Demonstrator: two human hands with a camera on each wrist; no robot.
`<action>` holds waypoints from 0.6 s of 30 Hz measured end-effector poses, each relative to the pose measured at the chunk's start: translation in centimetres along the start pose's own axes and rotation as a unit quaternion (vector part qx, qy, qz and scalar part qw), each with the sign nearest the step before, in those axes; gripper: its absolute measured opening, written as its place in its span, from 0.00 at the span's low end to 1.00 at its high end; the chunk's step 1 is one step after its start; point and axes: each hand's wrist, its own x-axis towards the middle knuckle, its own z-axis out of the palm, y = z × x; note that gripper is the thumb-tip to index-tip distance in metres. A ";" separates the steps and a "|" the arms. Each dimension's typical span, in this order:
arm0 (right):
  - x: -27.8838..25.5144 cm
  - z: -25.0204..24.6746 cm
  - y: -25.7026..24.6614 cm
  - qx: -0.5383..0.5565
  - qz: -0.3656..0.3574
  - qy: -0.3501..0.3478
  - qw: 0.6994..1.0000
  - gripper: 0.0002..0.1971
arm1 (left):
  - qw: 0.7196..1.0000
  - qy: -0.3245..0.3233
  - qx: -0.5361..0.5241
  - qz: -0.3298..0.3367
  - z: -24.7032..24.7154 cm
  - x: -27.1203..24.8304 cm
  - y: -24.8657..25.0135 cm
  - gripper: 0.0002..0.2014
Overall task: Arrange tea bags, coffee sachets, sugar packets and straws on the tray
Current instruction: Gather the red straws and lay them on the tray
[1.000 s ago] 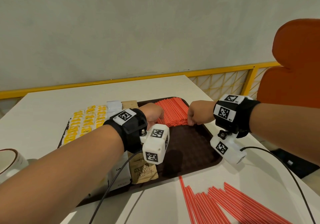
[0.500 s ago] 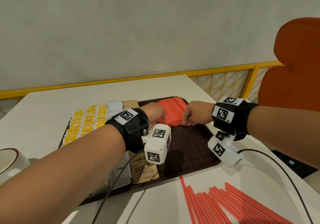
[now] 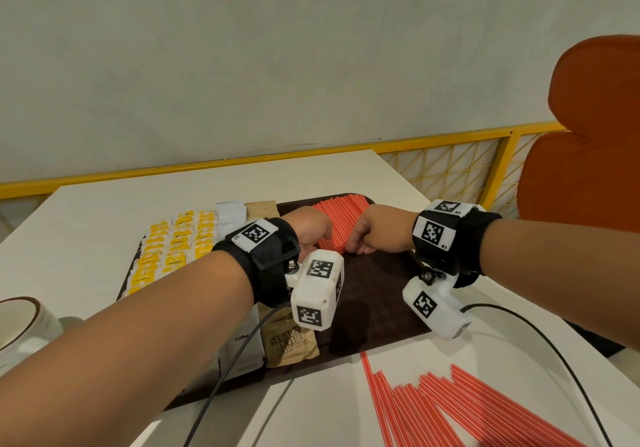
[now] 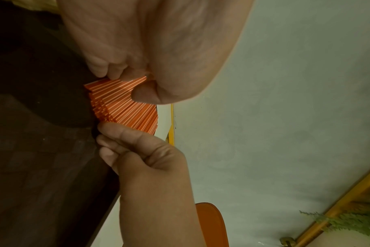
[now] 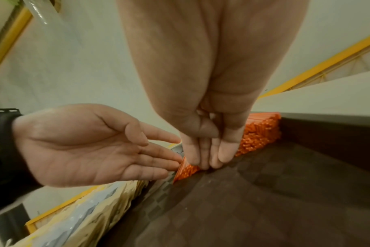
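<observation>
Both hands meet over the far part of the brown tray (image 3: 377,294), at the near ends of the red straws (image 3: 341,219) stacked there. The left hand (image 3: 310,230) lies palm-up in the right wrist view, its fingers (image 5: 158,157) straight and loosely spread, the tips touching the left edge of the stack; nothing is gripped. The right hand (image 3: 379,230) points down, its fingers (image 5: 203,150) straight and pressed together, the tips set against the straw ends and down on the tray floor. In the left wrist view the right fingers (image 4: 125,135) touch one side of the stack while the left fingers (image 4: 108,68) and thumb lie at the other, so the straws (image 4: 125,103) sit between the two hands.

To the left of the left fingers, also on the tray, lie rows of yellow packets (image 3: 173,252), then white sachets (image 3: 230,212) and brown packets (image 3: 261,207) just beside the straws. Nearer the body than both sets of fingers, under the left wrist, a brown sugar packet (image 3: 291,346) and a white coffee sachet (image 3: 244,342) rest at the tray's near edge. More straws (image 3: 450,408) lie loose on the white bench (image 3: 104,204), off the tray, below the right wrist. A cup (image 3: 20,322) stands on the bench well to the left of the left hand. An orange chair (image 3: 581,169) stands to the right of the right hand.
</observation>
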 end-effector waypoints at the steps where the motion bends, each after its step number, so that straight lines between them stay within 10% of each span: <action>1: -0.1 0.2 -0.1 -0.018 0.003 0.010 1.000 0.15 | 1.000 -0.002 0.004 0.002 0.0 -0.1 0.0 0.24; 11: -10.6 -0.1 -0.1 0.011 0.085 -0.003 0.996 0.09 | 0.981 -0.059 -0.008 0.187 -1.0 -7.3 -1.6 0.14; 18: -23.6 4.5 3.1 -0.094 0.215 -0.051 0.971 0.29 | 0.970 -0.233 0.018 0.070 1.3 -16.7 -10.4 0.12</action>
